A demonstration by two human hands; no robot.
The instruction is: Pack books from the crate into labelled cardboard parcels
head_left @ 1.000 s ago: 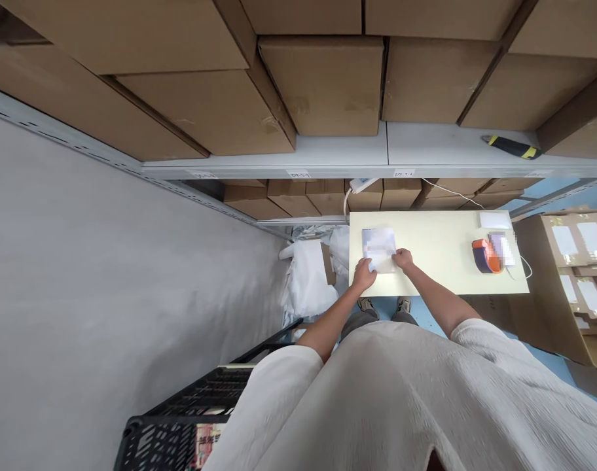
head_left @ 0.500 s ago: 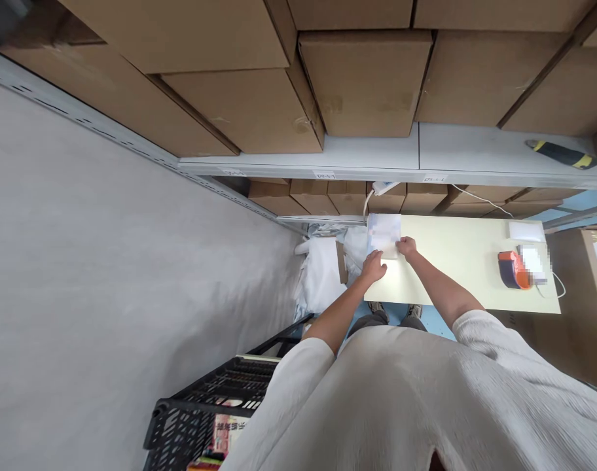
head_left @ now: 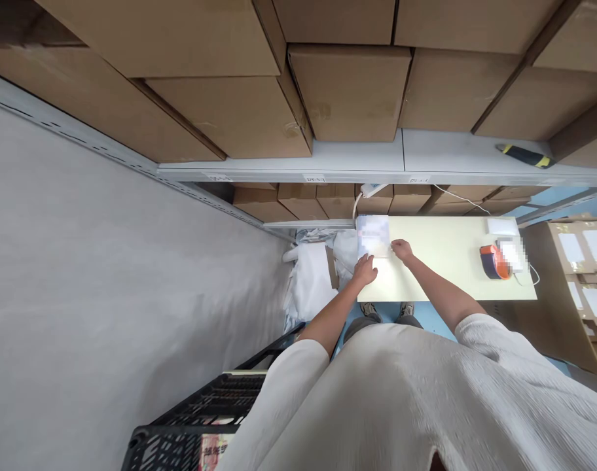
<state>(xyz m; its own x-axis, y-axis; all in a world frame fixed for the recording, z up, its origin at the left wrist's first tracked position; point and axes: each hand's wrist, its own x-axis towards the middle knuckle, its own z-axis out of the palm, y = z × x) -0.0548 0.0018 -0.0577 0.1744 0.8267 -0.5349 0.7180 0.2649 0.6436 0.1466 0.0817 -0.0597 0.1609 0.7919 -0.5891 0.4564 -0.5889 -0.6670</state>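
A thin pale blue and white book (head_left: 374,234) lies flat at the left end of the cream table (head_left: 446,261). Its cover is washed out by glare, so the print cannot be read. My left hand (head_left: 366,269) rests at the book's lower edge, fingers stretched and thumb apart. Just beside the right edge is my right hand (head_left: 402,251), its fingers pinched together. Whatever that pinch holds, if anything, is too small to make out.
Cardboard boxes (head_left: 350,91) fill the shelf ahead, where a yellow-black utility knife (head_left: 527,156) lies. An orange-purple strapped object (head_left: 493,263) sits on the table's right side. White plastic wrapping (head_left: 312,275) is heaped left of the table; a black crate (head_left: 180,412) stands lower left.
The view has shifted slightly, moving the scene leftward. My right hand has come off the book's corner to just beside its right edge. My left hand stays at the lower edge.
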